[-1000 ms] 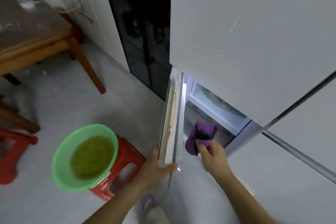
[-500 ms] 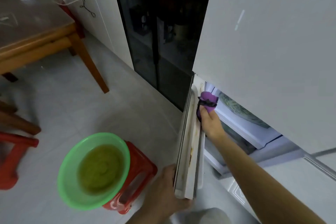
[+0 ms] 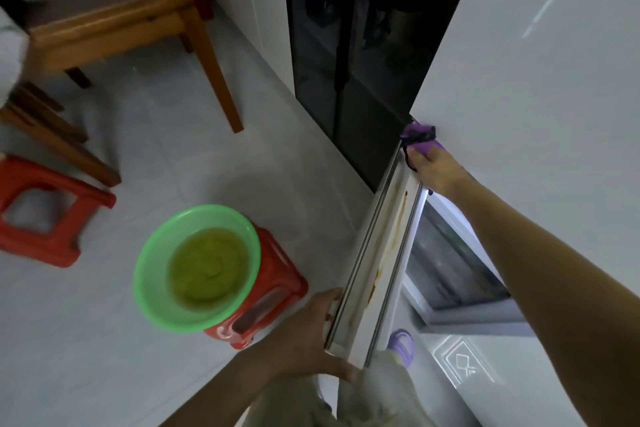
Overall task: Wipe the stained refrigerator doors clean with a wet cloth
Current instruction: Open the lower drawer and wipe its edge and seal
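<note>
Door edge [image 3: 379, 253] of the lower fridge compartment stands ajar, its long narrow face running from near the person's knees up and away toward the white upper door [image 3: 540, 87], with brown stains streaked along it. The left hand [image 3: 304, 340] clasps the near end of that edge, fingers wrapped round it. The right hand [image 3: 438, 166] presses a purple cloth [image 3: 419, 135] at the far end, where the edge meets the upper door, fingers bunched on the cloth. Just left, a green basin [image 3: 197, 267] of yellowish water sits on a red stool [image 3: 277, 291]; another red stool [image 3: 41, 211] and a wooden table [image 3: 114, 24] stand well apart across the pale floor [image 3: 207, 156].
</note>
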